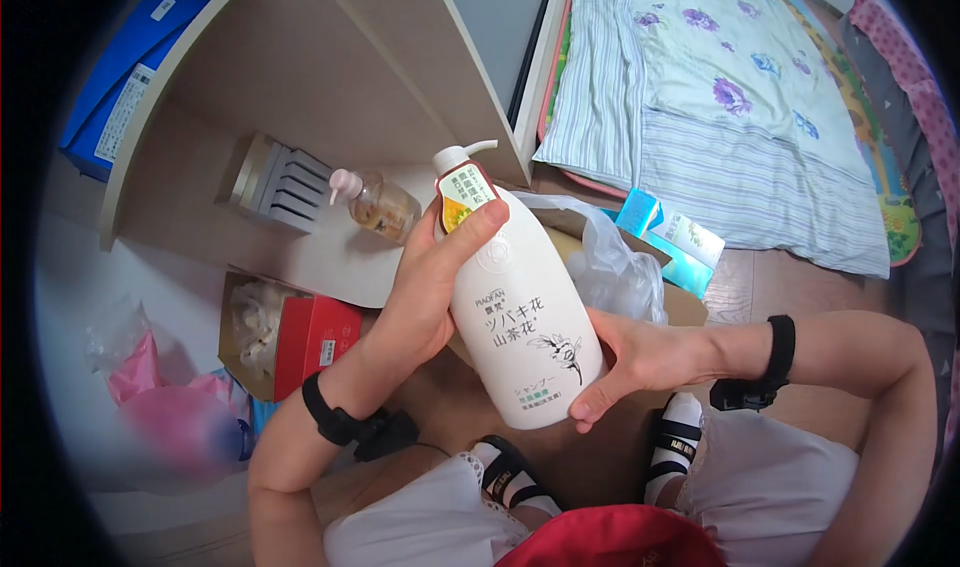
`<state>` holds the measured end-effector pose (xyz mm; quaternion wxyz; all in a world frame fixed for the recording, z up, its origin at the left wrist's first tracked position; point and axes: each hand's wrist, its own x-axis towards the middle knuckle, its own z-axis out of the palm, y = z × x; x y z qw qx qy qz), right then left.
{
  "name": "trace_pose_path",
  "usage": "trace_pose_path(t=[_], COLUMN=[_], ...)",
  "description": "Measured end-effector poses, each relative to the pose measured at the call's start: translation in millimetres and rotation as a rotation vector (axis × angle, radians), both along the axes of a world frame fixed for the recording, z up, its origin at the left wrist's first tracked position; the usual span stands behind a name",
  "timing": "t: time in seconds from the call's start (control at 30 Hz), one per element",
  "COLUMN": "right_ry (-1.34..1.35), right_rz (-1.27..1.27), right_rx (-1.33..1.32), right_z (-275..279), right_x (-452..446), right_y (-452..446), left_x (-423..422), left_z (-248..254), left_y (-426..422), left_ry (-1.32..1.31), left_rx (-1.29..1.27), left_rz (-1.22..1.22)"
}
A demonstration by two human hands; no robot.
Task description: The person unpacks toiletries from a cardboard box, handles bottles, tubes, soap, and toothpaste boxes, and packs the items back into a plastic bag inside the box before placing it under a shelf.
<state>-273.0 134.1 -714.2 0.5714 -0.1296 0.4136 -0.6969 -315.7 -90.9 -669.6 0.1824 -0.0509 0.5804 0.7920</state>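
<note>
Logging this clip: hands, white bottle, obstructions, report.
Left hand high, right hand low, both holding white bottle. Print facing camera. Nothing visibly in the way.

White pump bottle (525,307): "PIAOFAN", "ツバキ花", "山茶花", "シャンプー".

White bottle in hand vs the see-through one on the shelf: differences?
Body: the white bottle is opaque; the see-through bottle shows its amber tint.
Pump: the white bottle has a white pump, the see-through bottle a pink pump.
Support: the white bottle is held between left hand and right hand; the see-through bottle rests on the shelf.
Shared: both have pump tops.
</note>
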Motion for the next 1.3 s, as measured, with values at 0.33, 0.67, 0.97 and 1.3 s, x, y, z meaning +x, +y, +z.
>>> trace_pose_path(t=[0.33,0.67,0.97,1.3], right_ry=[-0.037,0.093,0.815,1.597], right_rz=[0.066,0.028,0.102,0.524], right_rx=[0.029,0.018,0.574,0.623], right_z=[10,-3,-40,-68], right_x=[-3,-6,-33,-48], right_y=[2,-6,-36,-30], left_x=[-4,0,-23,-41], left_z=[-3,9,40,7], left_y=[0,3,-52,-156], left_ry=[-0.064,0.062,0.541,0.651], left_rx=[0.012,-0.15,-0.409,-0.785], left_rz=[0.001,0.139,0.516,0.927])
